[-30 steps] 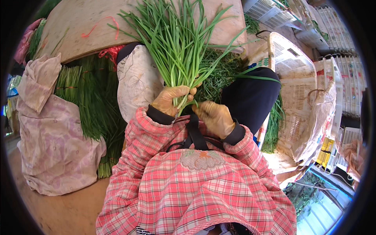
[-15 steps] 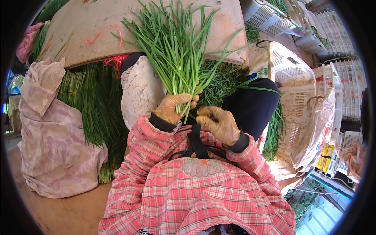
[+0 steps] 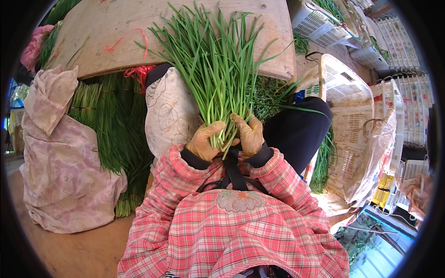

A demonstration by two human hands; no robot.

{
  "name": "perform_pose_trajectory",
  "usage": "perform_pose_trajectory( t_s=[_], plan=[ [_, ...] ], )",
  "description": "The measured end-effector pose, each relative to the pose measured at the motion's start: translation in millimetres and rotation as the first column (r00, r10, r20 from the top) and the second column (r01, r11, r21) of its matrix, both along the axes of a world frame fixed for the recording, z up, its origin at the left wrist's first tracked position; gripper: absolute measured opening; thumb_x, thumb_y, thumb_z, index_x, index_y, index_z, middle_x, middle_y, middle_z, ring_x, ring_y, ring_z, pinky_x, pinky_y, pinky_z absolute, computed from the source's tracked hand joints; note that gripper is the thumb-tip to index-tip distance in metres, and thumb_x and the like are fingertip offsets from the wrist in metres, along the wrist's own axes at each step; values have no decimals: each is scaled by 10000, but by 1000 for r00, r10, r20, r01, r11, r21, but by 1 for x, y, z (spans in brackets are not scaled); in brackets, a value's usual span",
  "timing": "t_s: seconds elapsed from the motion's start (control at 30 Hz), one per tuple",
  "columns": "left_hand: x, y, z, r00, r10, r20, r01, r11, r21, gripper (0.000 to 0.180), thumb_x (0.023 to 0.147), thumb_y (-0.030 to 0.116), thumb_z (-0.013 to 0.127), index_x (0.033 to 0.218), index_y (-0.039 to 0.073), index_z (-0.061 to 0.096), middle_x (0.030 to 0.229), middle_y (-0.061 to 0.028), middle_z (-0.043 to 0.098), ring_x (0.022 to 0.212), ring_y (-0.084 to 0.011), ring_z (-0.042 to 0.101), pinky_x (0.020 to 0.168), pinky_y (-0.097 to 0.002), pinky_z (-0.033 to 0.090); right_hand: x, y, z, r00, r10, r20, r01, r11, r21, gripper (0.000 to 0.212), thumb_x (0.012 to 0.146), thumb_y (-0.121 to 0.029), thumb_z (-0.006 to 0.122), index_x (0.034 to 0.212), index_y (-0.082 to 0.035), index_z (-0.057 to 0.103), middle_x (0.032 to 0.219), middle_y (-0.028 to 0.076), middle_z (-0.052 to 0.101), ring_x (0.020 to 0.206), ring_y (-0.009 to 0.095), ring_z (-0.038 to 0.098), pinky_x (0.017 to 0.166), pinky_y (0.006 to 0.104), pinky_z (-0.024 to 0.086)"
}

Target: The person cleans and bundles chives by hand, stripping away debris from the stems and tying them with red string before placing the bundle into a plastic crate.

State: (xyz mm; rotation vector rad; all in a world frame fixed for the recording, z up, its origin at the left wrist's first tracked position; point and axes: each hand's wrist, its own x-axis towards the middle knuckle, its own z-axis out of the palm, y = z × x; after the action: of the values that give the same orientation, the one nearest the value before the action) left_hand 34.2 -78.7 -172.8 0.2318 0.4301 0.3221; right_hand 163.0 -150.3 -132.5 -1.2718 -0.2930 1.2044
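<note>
Yellow-gloved left hand [image 3: 204, 142] grips, yellow-gloved right hand [image 3: 249, 135] curls against (hold unclear) loose, long-leaved green bunch [image 3: 214, 83]; base nearside of pale wooden counter [image 3: 104, 28], tips over it. Slack left grip could shed outer stems; counter edge could crease leaves.

Gloved left grip [image 3: 204, 141] clasps a green leafy bunch [image 3: 215, 83] by its lower stems [image 3: 225, 136], gloved right grip [image 3: 249, 132] touches its right side, leaf tips [image 3: 199, 32] overlap a wooden tabletop [image 3: 106, 37], white crate [image 3: 347, 109] at right
</note>
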Motion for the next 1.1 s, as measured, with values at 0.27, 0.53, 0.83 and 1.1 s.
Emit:
perform_pose_trajectory(
  t_s=[0.27, 0.53, 0.83, 1.1],
  plan=[
    [2, 2, 5, 973, -107, -204, 154, 960, 232, 295, 877, 176, 580, 1085, -34, 583, 729, -59, 594, 542, -122, 507, 465, -218, 361, 24, 1, 2, 426, -173, 888, 139, 982, 124, 321, 860, -163, 640, 1117, 10, 559, 873, 117, 619, 697, 172, 583, 655, 308, 493],
    [6, -5, 28, 925, -71, -373, 238, 875, 422, 195, 865, 103, 565, 971, -24, 666, 674, -36, 597, 509, -91, 473, 456, -214, 362, 57, 66, 55, 216, 179, 960, -218, 967, -132, 282, 823, -209, 570, 1055, -63, 633, 786, 191, 640, 754, 365, 624, 664, 438, 488],
    [9, -8, 15, 904, -22, -428, 227, 871, 436, 185, 826, -3, 579, 1005, 2, 626, 686, -51, 592, 519, -117, 503, 458, -242, 380, 67, 94, 42, -240, 467, 851, -67, 867, -494, 429, 780, -197, 593, 1146, 17, 529, 803, 160, 654, 754, 333, 648, 628, 427, 500],
    [6, -7, 12, 928, 53, -368, 107, 910, 400, 98, 844, 58, 599, 936, 30, 579, 646, -54, 569, 488, -124, 493, 429, -249, 363, 78, 93, 28, 155, 322, 934, -5, 946, -325, 496, 728, -164, 638, 1155, 41, 490, 817, 199, 631, 762, 337, 640, 667, 422, 501]
  ],
)
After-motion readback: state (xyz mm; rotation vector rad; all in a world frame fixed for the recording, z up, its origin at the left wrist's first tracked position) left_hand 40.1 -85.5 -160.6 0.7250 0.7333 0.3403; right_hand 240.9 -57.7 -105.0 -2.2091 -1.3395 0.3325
